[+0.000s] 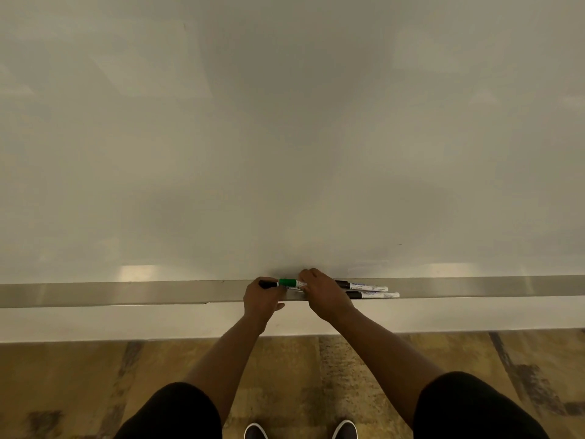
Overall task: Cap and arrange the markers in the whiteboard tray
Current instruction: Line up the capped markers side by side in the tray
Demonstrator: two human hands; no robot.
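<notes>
A long metal tray (126,293) runs along the foot of the whiteboard. My left hand (261,301) grips a black marker (268,284) whose dark end sticks out to the left. My right hand (323,296) rests over a green-capped marker (288,282) lying in the tray between the hands, with its fingers on the white barrel. Two black-capped markers (361,285) (372,295) lie side by side in the tray just right of my right hand, caps pointing left. The middle parts of the held markers are hidden by my fingers.
The blank whiteboard (291,137) fills the upper view. A white ledge (126,321) runs below the tray. Patterned brown carpet (95,391) and my two shoes (300,430) show at the bottom.
</notes>
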